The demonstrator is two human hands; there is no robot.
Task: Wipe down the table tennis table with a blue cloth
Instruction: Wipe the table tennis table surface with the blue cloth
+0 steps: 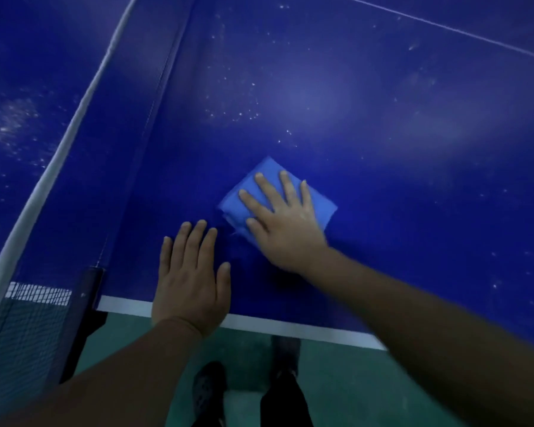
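The right hand (285,224) lies flat on the folded blue cloth (272,192), fingers straight and spread, pressing it onto the table (383,134). Just left of that hand and nearer the person, the left hand (190,280) rests palm-down on the bare surface, fingers straight and close together, heel over the white edge line (305,328). Left of both hands the net (28,318) runs away along its white top band, clamped by a black post (87,312). Pale specks dot the surface beyond the cloth. Below the edge, 2 dark shoes (208,386) stand on green floor (336,380). No writing can be read.
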